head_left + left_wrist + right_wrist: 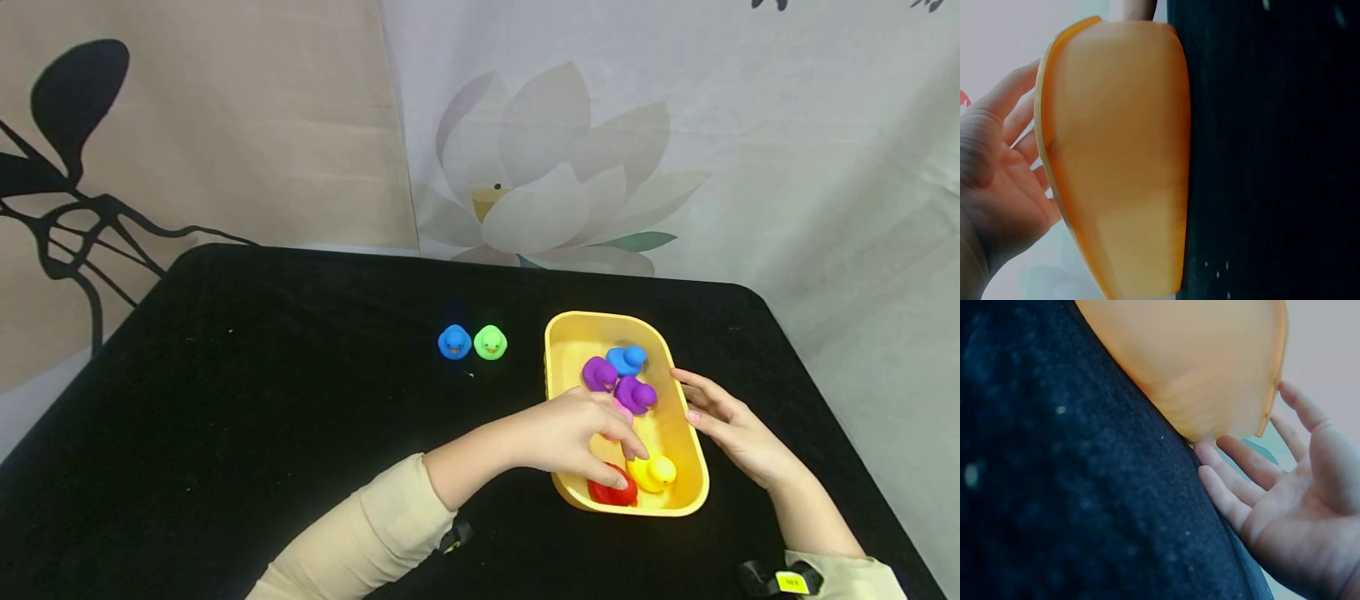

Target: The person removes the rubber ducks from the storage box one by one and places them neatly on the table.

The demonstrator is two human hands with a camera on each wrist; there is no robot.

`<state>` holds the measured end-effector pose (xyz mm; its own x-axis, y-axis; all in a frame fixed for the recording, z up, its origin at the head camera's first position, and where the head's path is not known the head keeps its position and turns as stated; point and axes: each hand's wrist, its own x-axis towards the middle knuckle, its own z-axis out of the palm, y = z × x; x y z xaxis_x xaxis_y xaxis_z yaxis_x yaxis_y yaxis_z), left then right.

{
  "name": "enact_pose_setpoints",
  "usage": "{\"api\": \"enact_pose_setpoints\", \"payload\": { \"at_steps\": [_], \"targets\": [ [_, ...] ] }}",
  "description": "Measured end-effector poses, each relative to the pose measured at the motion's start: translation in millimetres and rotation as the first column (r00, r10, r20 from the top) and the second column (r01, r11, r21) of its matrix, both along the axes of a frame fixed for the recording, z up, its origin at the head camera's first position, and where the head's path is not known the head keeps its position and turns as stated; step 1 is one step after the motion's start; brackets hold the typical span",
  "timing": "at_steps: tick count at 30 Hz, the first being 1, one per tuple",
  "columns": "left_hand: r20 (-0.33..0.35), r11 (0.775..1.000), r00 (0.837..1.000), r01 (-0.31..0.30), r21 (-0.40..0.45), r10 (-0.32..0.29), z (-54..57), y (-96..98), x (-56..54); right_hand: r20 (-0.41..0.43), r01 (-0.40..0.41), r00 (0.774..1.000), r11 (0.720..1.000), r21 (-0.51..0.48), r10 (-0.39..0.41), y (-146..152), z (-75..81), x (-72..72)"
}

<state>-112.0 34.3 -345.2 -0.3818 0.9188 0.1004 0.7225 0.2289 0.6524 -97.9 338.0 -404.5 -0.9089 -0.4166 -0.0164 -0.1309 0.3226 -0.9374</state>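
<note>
A yellow tub (555, 367) holds several small rubber ducks. My left hand (573, 429) reaches over its left rim, thumb over a red duck (615, 493) and index fingertip right at a yellow duck (656, 472), with a gap between thumb and finger. A pink duck (622, 412) is partly hidden under this hand. Toward the far end lie two purple ducks, one (599, 374) left of the other (636, 396), and a blue duck (627, 360). My right hand (738, 433) stays at the tub's right side, its spread fingertips (1291, 394) at the rim and outer wall.
Left of the tub, a blue duck (454, 342) and a green duck (491, 342) stand side by side on the black-covered table (300, 375). Behind the table hangs a pale backdrop (300, 125) with a printed flower.
</note>
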Motion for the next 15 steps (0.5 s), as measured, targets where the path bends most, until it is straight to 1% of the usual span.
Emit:
{"api": "enact_pose_setpoints", "payload": {
  "at_steps": [3,6,11,15],
  "targets": [
    [-0.016,1.000,1.000,0.014,-0.027,-0.014,-1.7,3.0,3.3,-0.009,-0.005,1.000,1.000,-0.002,0.005,0,0.3,0.2],
    [-0.030,0.999,0.999,0.012,-0.044,-0.013,-2.8,4.9,5.6,-0.016,-0.005,1.000,1.000,-0.005,0.005,-1,0.7,0.4],
    [-0.041,0.996,0.999,-0.005,-0.090,0.001,-6.7,8.8,8.1,-0.011,-0.003,1.000,1.000,-0.006,0.002,-1,0.8,0.4],
    [-0.072,0.992,0.997,-0.029,-0.126,0.020,-9.2,12.0,9.7,-0.009,-0.004,1.000,1.000,-0.007,0.004,0,0.5,-0.6]
  ]
}}
